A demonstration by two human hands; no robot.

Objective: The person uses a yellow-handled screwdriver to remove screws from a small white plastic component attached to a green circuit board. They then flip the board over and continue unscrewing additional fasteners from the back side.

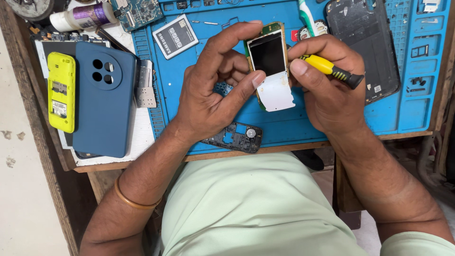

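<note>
My left hand pinches a small phone circuit board with a dark screen and a white keypad sheet, held above the blue work mat. Thumb and forefinger grip its left edge and top. My right hand holds a yellow and black screwdriver against the board's right edge, with the thumb pressed beside the screen. A dark phone middle frame lies on the mat below my left hand.
On the left lie a yellow phone shell and a dark blue phone case. Behind are a grey battery, a green circuit board, a white bottle and a black phone back at right.
</note>
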